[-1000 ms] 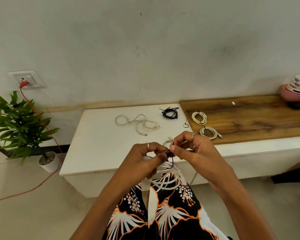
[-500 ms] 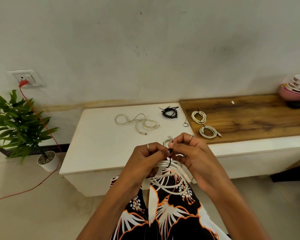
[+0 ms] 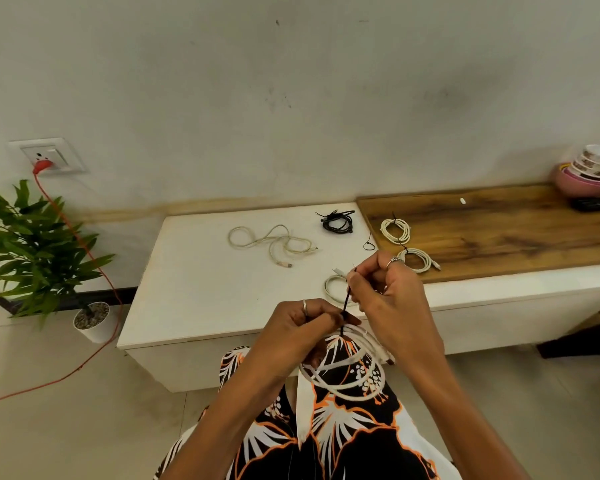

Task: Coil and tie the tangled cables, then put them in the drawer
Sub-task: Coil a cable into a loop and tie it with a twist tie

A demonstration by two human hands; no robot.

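A coiled white cable [image 3: 352,377] hangs over my lap, just in front of the white table [image 3: 194,296]. My left hand [image 3: 305,327] grips the coil at its top, where a black zip tie [image 3: 346,299] wraps it. My right hand [image 3: 387,292] pinches the tie's free tail and holds it up and away from the coil. On the table lie a loose tangled white cable [image 3: 274,242], a black coiled cable [image 3: 338,221], a small white coil [image 3: 333,287] partly behind my hands, and a spare black tie [image 3: 368,244]. Two tied white coils [image 3: 395,230] [image 3: 417,259] rest on the wooden top [image 3: 499,233].
A potted plant [image 3: 32,247] stands on the floor at the left, with an orange cord [image 3: 94,271] running from a wall socket [image 3: 47,157]. Stacked bowls [image 3: 589,169] and a dark object [image 3: 594,204] sit at the far right of the wooden top.
My right hand has risen and moved away from my left, drawing the black tie's tail out longer. The coil now hangs lower and wider below my left hand.
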